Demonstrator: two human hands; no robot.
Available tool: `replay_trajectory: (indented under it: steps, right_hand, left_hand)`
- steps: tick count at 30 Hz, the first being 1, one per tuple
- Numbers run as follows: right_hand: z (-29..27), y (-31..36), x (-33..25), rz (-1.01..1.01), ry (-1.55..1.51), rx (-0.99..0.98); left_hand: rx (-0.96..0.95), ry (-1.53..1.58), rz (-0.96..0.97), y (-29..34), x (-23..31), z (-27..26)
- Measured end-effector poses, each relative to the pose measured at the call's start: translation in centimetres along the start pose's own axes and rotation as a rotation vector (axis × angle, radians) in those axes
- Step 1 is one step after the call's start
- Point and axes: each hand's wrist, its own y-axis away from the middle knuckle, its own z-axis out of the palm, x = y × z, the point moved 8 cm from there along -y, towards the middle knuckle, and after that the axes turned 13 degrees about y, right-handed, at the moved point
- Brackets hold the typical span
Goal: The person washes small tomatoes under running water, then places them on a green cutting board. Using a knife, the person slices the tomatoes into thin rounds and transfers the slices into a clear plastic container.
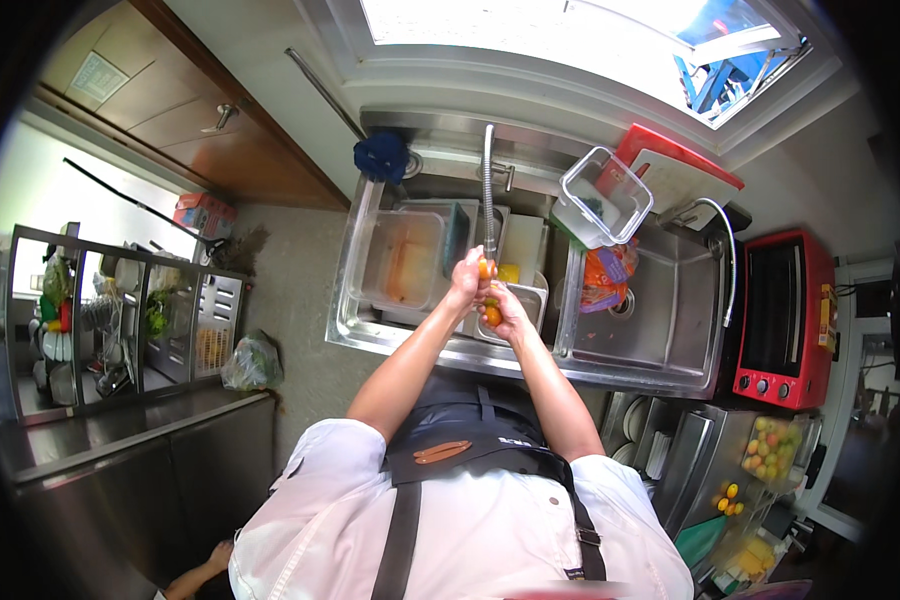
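Note:
Both my hands are held together over the left basin of a steel sink, under the flexible metal tap. My left hand grips a small orange piece of produce at its top end. My right hand holds the lower orange end. Whether it is one item or two I cannot tell. Below the hands sits a small steel tray with something yellow in it.
A clear plastic tub stands in the left basin. An orange bag lies in the right basin, with a clear lidded box and a red cutting board behind. A red toaster oven stands right; a dish rack left.

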Motion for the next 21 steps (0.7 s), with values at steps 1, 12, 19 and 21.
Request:
replay_trajectory:
  steps: [1,12,19,21]
  right_hand:
    - [1.1,0.0,-0.5,-0.047,0.041,-0.042]
    - [6.2,0.2,-6.6,-0.131,0.114,-0.047]
    - [6.4,3.0,-9.2,-0.332,0.385,-0.178]
    - [5.0,2.5,-8.9,-0.364,0.416,-0.089]
  left_hand:
    - [0.091,-0.065,0.013,-0.1,0.4,-1.0]
    - [0.087,-0.67,0.838,5.3,8.3,-0.9]
    - [0.103,-0.421,0.49,2.9,6.4,-1.7]
    - [0.086,-0.517,0.361,3.2,6.1,-0.6]
